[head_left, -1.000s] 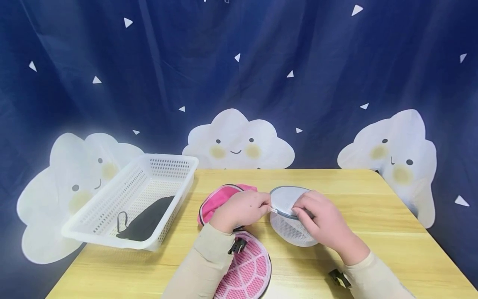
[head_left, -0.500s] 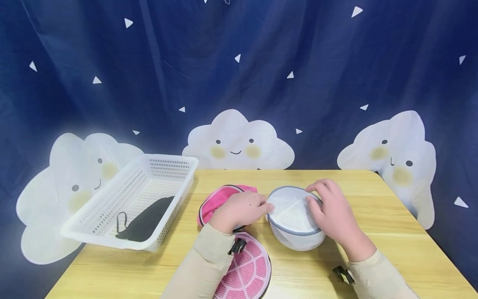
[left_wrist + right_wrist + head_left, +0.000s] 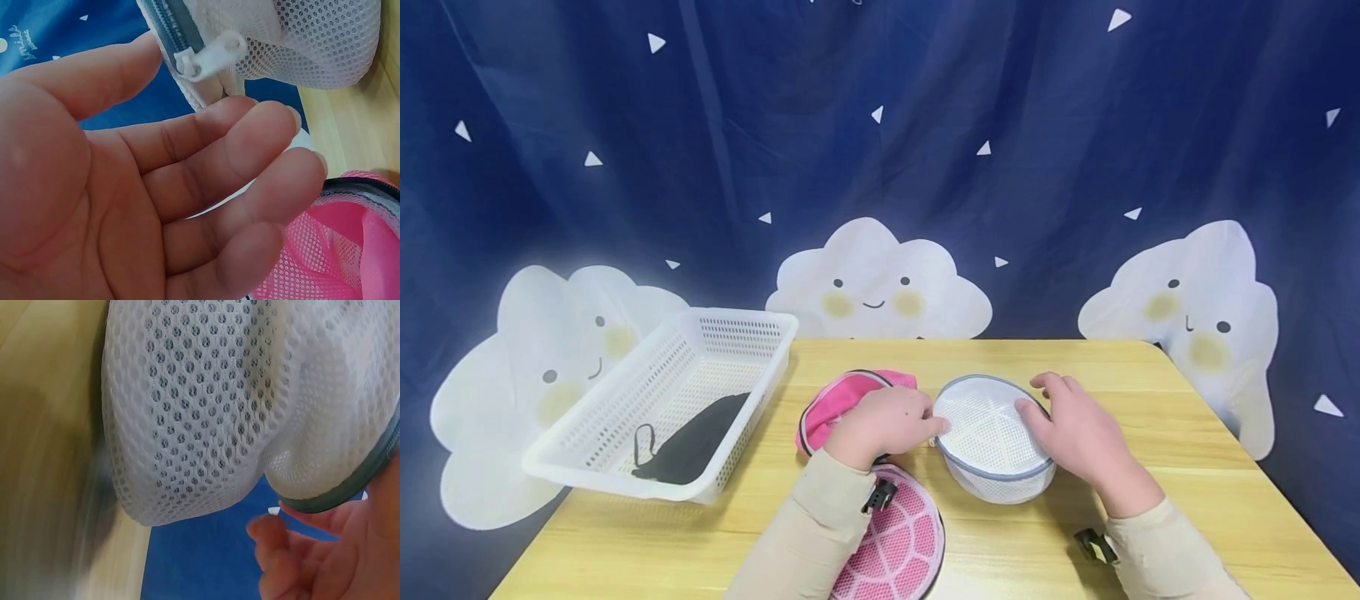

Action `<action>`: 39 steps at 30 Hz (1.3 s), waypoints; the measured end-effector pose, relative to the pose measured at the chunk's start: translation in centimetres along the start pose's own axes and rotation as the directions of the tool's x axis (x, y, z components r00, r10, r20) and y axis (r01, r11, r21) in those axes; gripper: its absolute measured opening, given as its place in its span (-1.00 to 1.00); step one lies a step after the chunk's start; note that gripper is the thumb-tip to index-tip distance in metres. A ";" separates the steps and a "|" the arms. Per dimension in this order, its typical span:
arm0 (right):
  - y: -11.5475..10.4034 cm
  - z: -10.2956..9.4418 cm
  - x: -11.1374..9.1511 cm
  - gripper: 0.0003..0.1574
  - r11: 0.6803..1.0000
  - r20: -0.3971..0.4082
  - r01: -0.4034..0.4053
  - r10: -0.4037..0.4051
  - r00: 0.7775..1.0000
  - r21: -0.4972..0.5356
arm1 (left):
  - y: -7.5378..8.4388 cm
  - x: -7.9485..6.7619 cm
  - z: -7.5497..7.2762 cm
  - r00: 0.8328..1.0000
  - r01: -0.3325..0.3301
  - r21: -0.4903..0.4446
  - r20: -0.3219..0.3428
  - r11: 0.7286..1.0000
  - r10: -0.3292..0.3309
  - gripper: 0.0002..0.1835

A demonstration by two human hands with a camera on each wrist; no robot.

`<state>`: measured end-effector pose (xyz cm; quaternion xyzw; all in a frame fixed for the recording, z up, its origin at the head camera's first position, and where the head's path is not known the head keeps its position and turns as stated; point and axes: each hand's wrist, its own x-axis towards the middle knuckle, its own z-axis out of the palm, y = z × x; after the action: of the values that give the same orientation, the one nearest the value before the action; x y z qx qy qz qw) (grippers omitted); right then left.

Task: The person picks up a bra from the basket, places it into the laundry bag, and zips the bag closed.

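A round white mesh laundry bag (image 3: 996, 429) with a grey-blue rim stands on the table between both hands. My left hand (image 3: 887, 422) is at its left edge, thumb and index fingertips right at the rim, the other fingers loosely bent. Beside those fingertips, the left wrist view shows the bag's white zipper pull (image 3: 215, 56) on a blue zipper. My right hand (image 3: 1086, 433) is at the right edge, its thumb at the rim and the fingers spread loosely behind. In the right wrist view the mesh side (image 3: 200, 412) bulges close to the camera.
Behind my left hand lies a pink mesh bag (image 3: 838, 404) with a dark zipper. A flat pink-and-white mesh disc (image 3: 898, 546) is under my left forearm. At the left, a white plastic basket (image 3: 775, 367) holds a black cloth item (image 3: 703, 442) with a loop.
My left fingers have let go of the zipper pull, and my right fingers have moved outward from the rim. The bag's top has tipped toward me.
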<state>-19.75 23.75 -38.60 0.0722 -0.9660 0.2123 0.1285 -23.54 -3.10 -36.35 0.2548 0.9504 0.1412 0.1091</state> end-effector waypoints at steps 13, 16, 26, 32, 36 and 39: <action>-0.4 -0.3 0.0 -0.58 0.994 -0.054 0.047 -0.043 0.998 0.094 | 0.3 0.3 0.3 1.000 -0.006 0.029 -0.027 1.000 0.007 -0.65; -0.4 -0.5 -0.1 -0.61 0.989 -0.111 0.067 -0.053 0.992 0.131 | 0.4 0.3 0.2 0.999 -0.011 0.027 -0.047 1.000 0.013 -0.67; -0.7 -0.8 -0.2 -0.66 0.980 -0.247 0.112 -0.068 0.967 0.167 | 0.6 0.1 -0.2 0.983 -0.059 -0.048 -0.175 0.997 0.050 -0.65; -0.8 -1.0 -0.2 -0.70 0.970 -0.273 0.136 -0.079 0.959 0.200 | 0.7 0.1 -0.3 0.968 -0.095 -0.100 -0.241 0.990 0.069 -0.70; -0.6 -1.1 -0.1 -0.71 0.965 -0.293 0.145 -0.077 0.953 0.217 | 0.9 0.2 -0.3 0.965 -0.116 -0.114 -0.248 0.987 0.085 -0.74; -0.3 -1.4 0.0 -0.69 0.967 -0.291 0.133 -0.066 0.954 0.216 | 1.1 0.3 -0.3 0.971 -0.123 -0.139 -0.223 0.983 0.090 -0.74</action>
<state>-19.37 24.04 -37.27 0.1048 -0.9014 0.3253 0.2659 -23.35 -2.09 -35.74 0.2797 0.9280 0.2457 0.0168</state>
